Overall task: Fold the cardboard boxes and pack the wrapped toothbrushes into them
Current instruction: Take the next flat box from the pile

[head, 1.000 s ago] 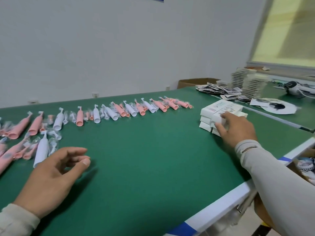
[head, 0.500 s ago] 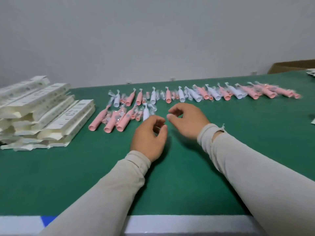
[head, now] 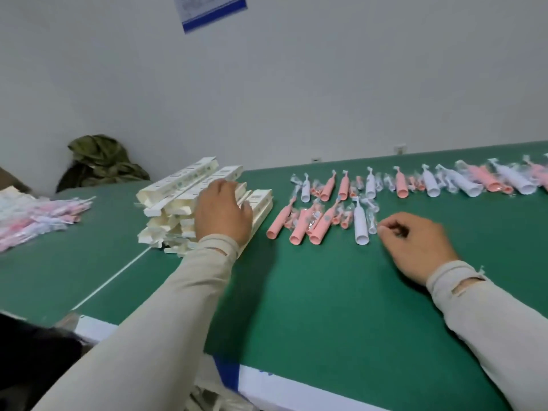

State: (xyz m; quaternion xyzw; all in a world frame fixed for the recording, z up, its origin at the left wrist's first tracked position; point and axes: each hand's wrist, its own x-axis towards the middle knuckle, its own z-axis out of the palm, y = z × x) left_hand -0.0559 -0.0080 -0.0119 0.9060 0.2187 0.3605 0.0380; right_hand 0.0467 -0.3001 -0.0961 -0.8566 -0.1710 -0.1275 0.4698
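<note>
Left grip point(head: 223, 213) hides part of box stack point(head: 175, 203).

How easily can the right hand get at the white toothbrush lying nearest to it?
Probably yes, easily. The right hand rests on the green table just right of the white toothbrush, its curled fingertips close by the small wrapped pieces beside the handle. Nothing lies between them.

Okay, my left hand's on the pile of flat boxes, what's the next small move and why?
Probably lift the top flat box off the stack. The left hand already rests on it with fingers spread, holding nothing yet, and no folded box shows on the table. The right hand waits beside the white toothbrush, which needs a box first.
</note>
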